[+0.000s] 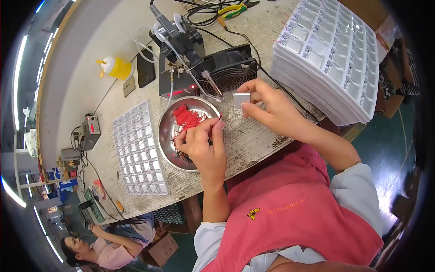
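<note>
Left fingers (218,138) over bowl (166,136), red wires (184,116) inside.

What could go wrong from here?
Burns: the left hand and right hand are both close to the soldering iron, which may be hot.
Drop: the right hand pinches the square silver piece at its edge; it might slip.
Tangle: red wires lie jumbled in the metal bowl; several could come out together.
</note>
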`<state>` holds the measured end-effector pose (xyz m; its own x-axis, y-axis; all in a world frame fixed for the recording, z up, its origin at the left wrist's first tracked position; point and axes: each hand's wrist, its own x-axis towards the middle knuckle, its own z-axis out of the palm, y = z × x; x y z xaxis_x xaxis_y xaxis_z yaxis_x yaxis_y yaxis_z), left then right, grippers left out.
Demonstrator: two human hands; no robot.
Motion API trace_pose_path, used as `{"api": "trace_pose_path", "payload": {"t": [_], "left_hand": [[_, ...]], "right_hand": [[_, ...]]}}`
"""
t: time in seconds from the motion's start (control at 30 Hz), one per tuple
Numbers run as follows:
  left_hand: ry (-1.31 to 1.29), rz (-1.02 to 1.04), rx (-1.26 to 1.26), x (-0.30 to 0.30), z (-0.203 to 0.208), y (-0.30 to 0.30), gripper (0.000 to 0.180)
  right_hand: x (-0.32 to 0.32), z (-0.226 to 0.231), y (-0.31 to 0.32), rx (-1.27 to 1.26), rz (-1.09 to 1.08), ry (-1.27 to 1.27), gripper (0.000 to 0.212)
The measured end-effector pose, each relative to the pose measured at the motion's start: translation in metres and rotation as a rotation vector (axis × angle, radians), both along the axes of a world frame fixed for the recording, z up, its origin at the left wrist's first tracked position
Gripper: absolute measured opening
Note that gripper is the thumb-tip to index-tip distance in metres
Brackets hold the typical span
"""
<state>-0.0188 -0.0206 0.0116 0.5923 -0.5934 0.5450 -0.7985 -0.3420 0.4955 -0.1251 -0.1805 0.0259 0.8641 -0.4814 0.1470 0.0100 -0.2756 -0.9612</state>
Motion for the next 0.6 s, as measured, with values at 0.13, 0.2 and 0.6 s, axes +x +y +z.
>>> {"api": "trace_pose_path", "payload": {"t": [0.13,0.2,0.6], "left_hand": [[-0.027,-0.001,0.003,0.0009,0.0024,-0.0035,0.007],[-0.034,0.002,-0.016,0.0009,0.0027,-0.0049,0.007],[-0.044,-0.003,-0.001,0.0014,0.0053,-0.0082,0.009]], "right_hand": [[0.0079,-0.0029,0.0036,-0.002,-0.007,-0.007,0.029],[0.0099,-0.0022,0.0053,0.015,-0.042,-0.043,0.029],[0.0097,0.0022,0.0048,-0.015,-0.036,-0.021,0.030]]}}
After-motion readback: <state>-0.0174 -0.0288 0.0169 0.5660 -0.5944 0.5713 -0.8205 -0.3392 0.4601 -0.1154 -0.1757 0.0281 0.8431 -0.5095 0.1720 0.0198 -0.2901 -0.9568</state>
